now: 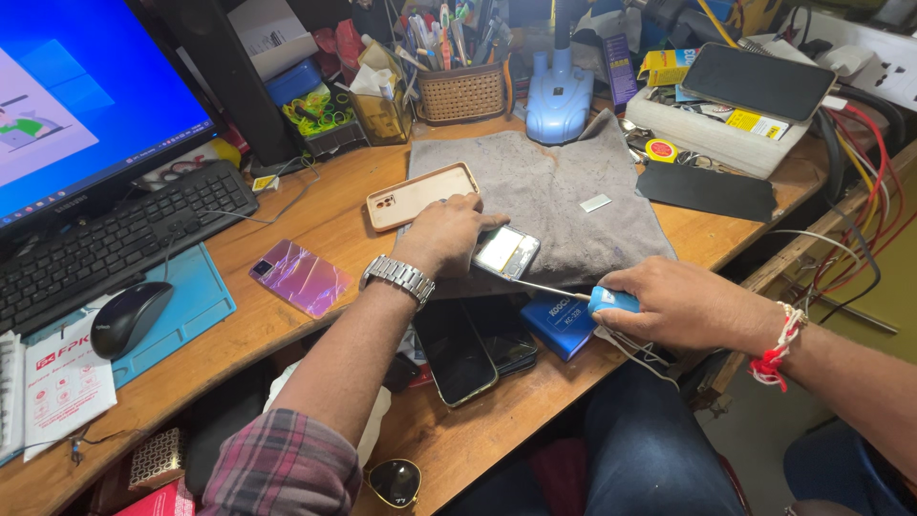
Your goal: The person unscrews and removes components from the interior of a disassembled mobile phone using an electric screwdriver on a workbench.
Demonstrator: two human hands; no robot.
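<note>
My left hand [447, 236], with a metal watch on the wrist, presses down on an opened phone [507, 251] that lies at the front edge of a grey cloth [564, 191]. My right hand [678, 304] grips a blue-handled screwdriver [611, 300]; its thin shaft runs left to the phone's lower edge. A beige phone case [411, 198] lies just behind my left hand on the cloth's corner.
A pink-purple phone back [301, 276], dark phones [468, 349] and a blue box [561, 323] lie near the desk's front edge. Keyboard [105, 244], mouse [129, 317] and monitor [76, 96] stand at the left. Pen basket [462, 93], blue lamp base [558, 100] and a tray with a phone [755, 81] sit behind.
</note>
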